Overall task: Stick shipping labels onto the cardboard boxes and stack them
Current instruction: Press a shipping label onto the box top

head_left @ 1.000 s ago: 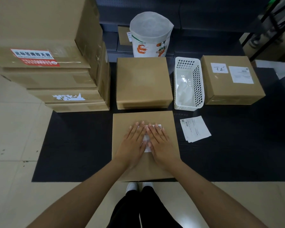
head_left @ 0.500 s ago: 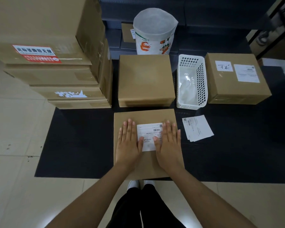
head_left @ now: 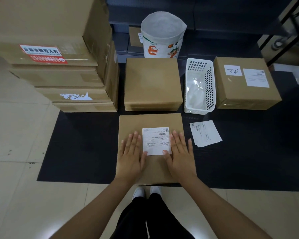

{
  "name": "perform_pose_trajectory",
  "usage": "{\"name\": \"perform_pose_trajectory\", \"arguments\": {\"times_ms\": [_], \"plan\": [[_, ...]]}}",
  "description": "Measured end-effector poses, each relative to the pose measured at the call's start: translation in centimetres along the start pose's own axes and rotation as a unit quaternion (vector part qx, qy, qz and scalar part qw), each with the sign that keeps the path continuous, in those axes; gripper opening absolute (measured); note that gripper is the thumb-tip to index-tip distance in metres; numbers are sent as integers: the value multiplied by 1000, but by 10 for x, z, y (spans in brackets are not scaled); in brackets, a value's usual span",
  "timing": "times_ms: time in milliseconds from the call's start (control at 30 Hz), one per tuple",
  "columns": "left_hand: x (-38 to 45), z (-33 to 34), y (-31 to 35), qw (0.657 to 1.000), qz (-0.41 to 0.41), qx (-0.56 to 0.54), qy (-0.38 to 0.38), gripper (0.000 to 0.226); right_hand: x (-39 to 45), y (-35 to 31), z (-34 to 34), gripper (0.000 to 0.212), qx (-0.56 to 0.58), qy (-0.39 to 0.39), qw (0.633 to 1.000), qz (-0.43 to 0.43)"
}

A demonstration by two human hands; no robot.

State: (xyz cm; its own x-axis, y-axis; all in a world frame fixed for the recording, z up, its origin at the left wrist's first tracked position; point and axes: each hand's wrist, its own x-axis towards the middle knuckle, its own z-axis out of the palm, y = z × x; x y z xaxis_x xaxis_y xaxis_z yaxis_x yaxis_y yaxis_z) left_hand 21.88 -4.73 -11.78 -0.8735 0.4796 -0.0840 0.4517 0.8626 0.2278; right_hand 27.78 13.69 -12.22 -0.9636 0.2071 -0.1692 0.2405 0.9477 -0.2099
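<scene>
Lying flat on the nearest cardboard box (head_left: 150,121), the white shipping label (head_left: 156,141) sits between both hands. The left hand (head_left: 131,152) presses palm-down just left of it, fingers straight, thumb touching its lower corner. The right hand (head_left: 179,152) mirrors this on the right, thumb tip on the label's lower edge.

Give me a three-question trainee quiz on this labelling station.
1. True or false: the white label already lies on the near box.
2. What lies flat on the mat right of that box? A) loose labels B) scissors C) tape
3. Fill in: the left hand and right hand rest on the box with fingers ___.

Key: 1 true; 2 A, the loose labels; 3 straight.
</scene>
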Motion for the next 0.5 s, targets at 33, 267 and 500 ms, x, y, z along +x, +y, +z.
{"name": "perform_pose_trajectory", "arguments": {"times_ms": [33,267,500], "plan": [[-2,1,3,999,-30,-8,8,65,-1,-1,2,74,-7,1,1000,24],[-12,0,5,990,134,-30,-34,63,-11,2,-7,74,33,-25,989,-141],[-19,3,4,982,175,49,-42,63,-22,0,-3,70,-33,-44,977,-204]]}}
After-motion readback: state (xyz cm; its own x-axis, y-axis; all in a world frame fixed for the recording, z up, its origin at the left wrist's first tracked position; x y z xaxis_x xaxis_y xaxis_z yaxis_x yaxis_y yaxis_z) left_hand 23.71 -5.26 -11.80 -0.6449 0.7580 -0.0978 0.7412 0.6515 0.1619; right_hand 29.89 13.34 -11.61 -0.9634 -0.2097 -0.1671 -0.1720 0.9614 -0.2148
